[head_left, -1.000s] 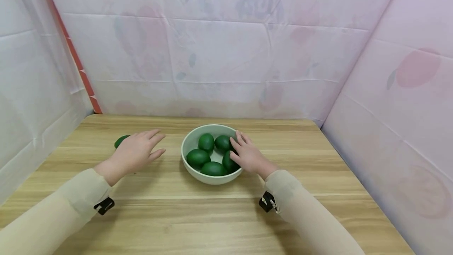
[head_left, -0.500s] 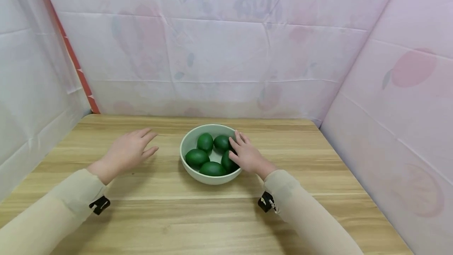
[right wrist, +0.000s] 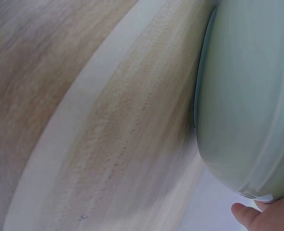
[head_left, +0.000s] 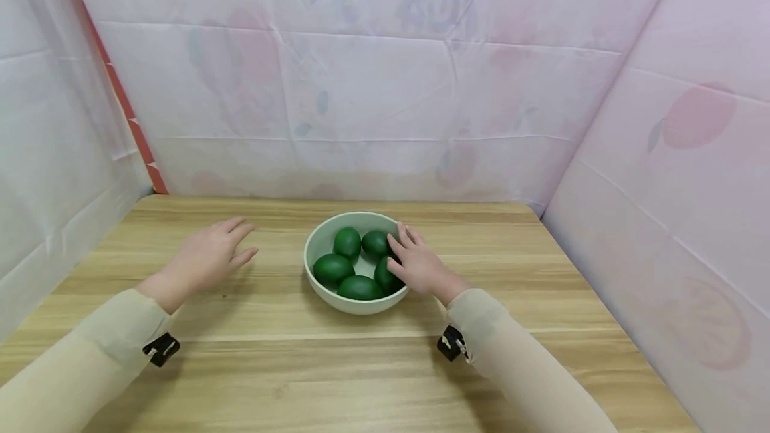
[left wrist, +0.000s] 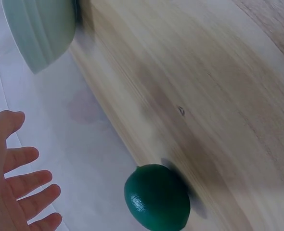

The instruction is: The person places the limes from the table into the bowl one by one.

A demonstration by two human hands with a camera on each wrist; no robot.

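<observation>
Five green limes (head_left: 359, 287) lie in the pale green bowl (head_left: 317, 240) at the middle of the wooden table (head_left: 361, 373), head view; your right hand (head_left: 419, 264) rests on the bowl's right rim, fingers straight and spread over the limes, gripping none; your left hand (head_left: 203, 260) hovers left of the bowl, well apart from it, fingers open and relaxed. Left wrist view: one loose lime (left wrist: 157, 197) on the table, near your spread fingers (left wrist: 22, 184), untouched; bowl wall at the upper left. Right wrist view: bowl's outer wall fills the right side; one fingertip (right wrist: 244, 215) touching its edge.
</observation>
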